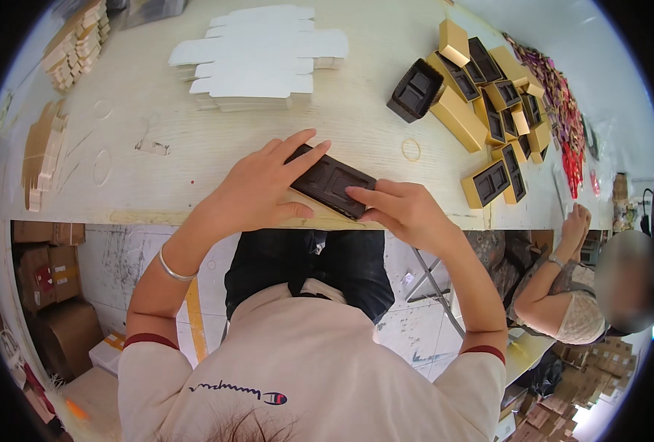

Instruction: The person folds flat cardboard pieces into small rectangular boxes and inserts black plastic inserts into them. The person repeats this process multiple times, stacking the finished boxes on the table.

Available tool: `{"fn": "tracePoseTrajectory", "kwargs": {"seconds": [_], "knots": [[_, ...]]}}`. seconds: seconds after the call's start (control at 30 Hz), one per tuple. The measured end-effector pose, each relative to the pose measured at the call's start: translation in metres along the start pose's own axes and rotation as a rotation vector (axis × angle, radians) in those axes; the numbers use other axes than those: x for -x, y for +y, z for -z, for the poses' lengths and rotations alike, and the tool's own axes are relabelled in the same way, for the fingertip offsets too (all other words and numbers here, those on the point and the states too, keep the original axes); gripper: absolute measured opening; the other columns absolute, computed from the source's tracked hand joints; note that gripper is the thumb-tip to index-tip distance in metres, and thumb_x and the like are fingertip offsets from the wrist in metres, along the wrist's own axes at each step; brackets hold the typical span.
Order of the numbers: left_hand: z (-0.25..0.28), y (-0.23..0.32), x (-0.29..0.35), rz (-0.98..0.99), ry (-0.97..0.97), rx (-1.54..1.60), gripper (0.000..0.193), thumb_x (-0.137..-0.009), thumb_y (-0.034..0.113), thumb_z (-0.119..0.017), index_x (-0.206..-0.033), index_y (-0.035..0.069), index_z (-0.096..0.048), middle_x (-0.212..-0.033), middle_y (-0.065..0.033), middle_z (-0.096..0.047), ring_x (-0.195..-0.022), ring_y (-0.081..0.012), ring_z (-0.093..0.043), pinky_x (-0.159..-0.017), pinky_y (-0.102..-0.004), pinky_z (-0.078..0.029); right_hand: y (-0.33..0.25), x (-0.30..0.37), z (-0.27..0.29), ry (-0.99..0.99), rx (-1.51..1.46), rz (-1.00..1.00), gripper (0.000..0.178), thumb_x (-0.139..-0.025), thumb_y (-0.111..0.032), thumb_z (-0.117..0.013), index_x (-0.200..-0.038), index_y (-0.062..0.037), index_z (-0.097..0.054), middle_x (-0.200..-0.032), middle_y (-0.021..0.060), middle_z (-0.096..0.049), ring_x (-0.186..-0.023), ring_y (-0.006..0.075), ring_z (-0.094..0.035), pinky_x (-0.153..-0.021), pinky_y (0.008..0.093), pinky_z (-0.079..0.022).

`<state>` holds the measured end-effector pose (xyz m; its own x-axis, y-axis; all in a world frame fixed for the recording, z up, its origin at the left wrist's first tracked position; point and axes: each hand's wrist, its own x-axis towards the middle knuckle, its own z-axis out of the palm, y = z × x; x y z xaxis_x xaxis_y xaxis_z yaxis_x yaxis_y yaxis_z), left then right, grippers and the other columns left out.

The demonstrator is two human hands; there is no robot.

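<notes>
A long black plastic insert tray (pixel 332 182) with moulded recesses lies slanted at the table's near edge, in front of me. My right hand (pixel 409 208) grips its right end, thumb on top and fingers at the near corner. Over the left end, my left hand (pixel 257 184) has its fingers stretched and spread, touching the tray, while the thumb sticks out apart from it. Beyond the tray, toward the right, stands a stack of black insert trays (pixel 415 90). Gold boxes (pixel 457 121) are heaped beside that stack, several with black inserts inside.
Flat white carton blanks (pixel 257 55) are stacked at the far middle. Gold-tan blanks (pixel 43 155) lie along the left side. A rubber band (pixel 411 149) rests right of the tray. Red tasselled strips (pixel 566 125) line the far right; another person's hands (pixel 577 221) are there too.
</notes>
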<state>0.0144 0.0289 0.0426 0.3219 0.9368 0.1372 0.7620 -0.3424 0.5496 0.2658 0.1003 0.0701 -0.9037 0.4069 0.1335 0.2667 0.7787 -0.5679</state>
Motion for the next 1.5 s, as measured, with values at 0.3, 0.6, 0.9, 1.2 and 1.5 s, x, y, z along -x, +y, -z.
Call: {"fn": "tracePoseTrajectory", "kwargs": {"seconds": [0.3, 0.6, 0.9, 1.2, 1.5], "knots": [[0.01, -0.01, -0.011, -0.084, -0.065, -0.105, 0.089, -0.063, 0.032, -0.082, -0.143, 0.022, -0.043, -0.147, -0.0114, -0.036, -0.118, -0.0348, -0.049, -0.098, -0.0431, -0.043, -0.005, -0.005, -0.033, 0.062, -0.203, 0.124, 0.041, -0.077, -0.004, -0.072, -0.117, -0.0055, -0.063, -0.075, 0.0097, -0.061, -0.057, 0.0249, -0.055, -0.051, 0.0331, -0.043], [0.012, -0.021, -0.018, -0.148, -0.113, -0.067, 0.094, -0.061, 0.026, -0.084, -0.144, 0.023, -0.041, -0.151, -0.0137, -0.031, -0.126, -0.0362, -0.043, -0.104, -0.044, -0.038, 0.01, -0.009, 0.002, -0.04, 0.207, 0.184, 0.047, -0.075, -0.002, -0.068, -0.121, -0.0049, -0.06, -0.082, 0.0074, -0.054, -0.077, 0.0255, -0.055, -0.067, 0.0344, -0.046], [0.008, -0.016, -0.016, -0.176, -0.119, -0.035, 0.111, -0.044, 0.04, -0.09, -0.143, 0.022, -0.042, -0.151, -0.0137, -0.03, -0.131, -0.0337, -0.038, -0.11, -0.0601, -0.023, 0.014, -0.031, -0.01, -0.181, -0.058, 0.223, 0.036, -0.076, -0.012, -0.072, -0.109, -0.0025, -0.061, -0.085, 0.01, -0.055, -0.079, 0.0274, -0.056, -0.069, 0.0379, -0.048], [0.001, -0.008, -0.003, -0.12, -0.06, -0.259, 0.107, -0.054, 0.057, -0.081, -0.143, 0.015, -0.04, -0.151, -0.0162, -0.03, -0.135, -0.0371, -0.032, -0.112, -0.0626, -0.015, -0.014, -0.001, -0.053, 0.06, 0.401, 0.115, 0.079, -0.077, -0.057, -0.058, -0.123, 0.0068, -0.053, -0.139, 0.0282, -0.04, -0.124, 0.0395, -0.044, -0.101, 0.0468, -0.037], [0.048, -0.007, 0.0, -0.099, 0.12, 0.0, 0.092, -0.067, 0.048, -0.078, -0.143, 0.013, -0.04, -0.147, -0.0108, -0.039, -0.138, -0.0321, -0.032, -0.115, -0.0552, -0.016, -0.01, 0.004, -0.02, 0.389, 0.212, -0.034, 0.053, -0.077, -0.019, -0.076, -0.121, 0.002, -0.056, -0.134, 0.026, -0.048, -0.119, 0.0402, -0.052, -0.098, 0.0452, -0.044]]}}
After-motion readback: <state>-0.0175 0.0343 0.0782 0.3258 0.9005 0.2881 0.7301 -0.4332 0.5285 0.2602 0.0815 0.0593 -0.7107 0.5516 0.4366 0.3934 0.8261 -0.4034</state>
